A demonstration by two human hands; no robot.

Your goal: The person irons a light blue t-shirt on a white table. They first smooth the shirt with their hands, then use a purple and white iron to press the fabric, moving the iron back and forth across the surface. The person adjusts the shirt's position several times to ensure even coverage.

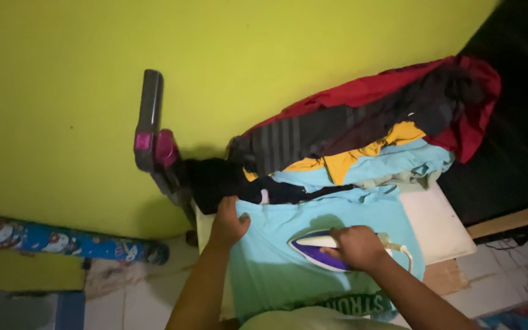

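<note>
A light blue T-shirt lies spread flat on a white board. My right hand grips the handle of a purple and white clothes iron that rests on the shirt, its tip pointing left. My left hand presses flat on the shirt's upper left edge, next to a black garment.
A pile of clothes in red, dark striped, yellow and light blue sits at the far end of the board. A grey and pink upright appliance leans on the yellow-green wall. A patterned roll lies at the left. Tiled floor shows below.
</note>
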